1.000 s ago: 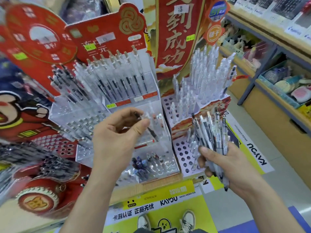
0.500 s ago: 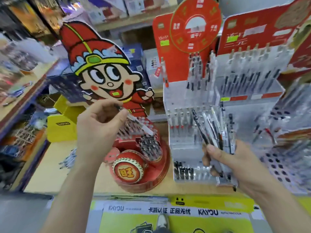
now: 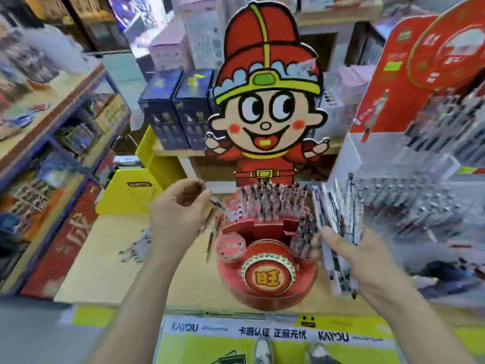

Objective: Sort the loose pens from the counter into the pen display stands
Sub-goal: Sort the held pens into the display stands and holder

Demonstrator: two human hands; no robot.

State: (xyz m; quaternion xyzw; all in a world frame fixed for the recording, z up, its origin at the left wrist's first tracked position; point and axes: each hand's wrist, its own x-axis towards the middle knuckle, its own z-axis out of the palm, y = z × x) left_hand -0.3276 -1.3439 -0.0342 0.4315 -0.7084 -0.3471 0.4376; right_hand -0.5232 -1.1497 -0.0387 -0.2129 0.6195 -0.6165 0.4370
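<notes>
Several loose pens (image 3: 136,246) lie on the counter (image 3: 99,271) left of the red drum stand (image 3: 267,277), with a yellow box (image 3: 128,191) behind them. The stand's cartoon cutout (image 3: 265,106) rises behind its upright pens (image 3: 267,203). Just left of the stand, the left hand (image 3: 181,214) pinches one slim pen (image 3: 216,203). Just right of it, the right hand (image 3: 351,258) clenches a fanned bundle of pale, dark-gripped pens (image 3: 338,216).

At centre rear we see two dark blue boxes (image 3: 168,109) standing upright side by side, with pale pink boxes (image 3: 168,51) farther back. At left we note a stocked shelf unit (image 3: 52,122) and a yellow box (image 3: 126,193); along the bottom, a yellow KAYOU banner (image 3: 262,334).
</notes>
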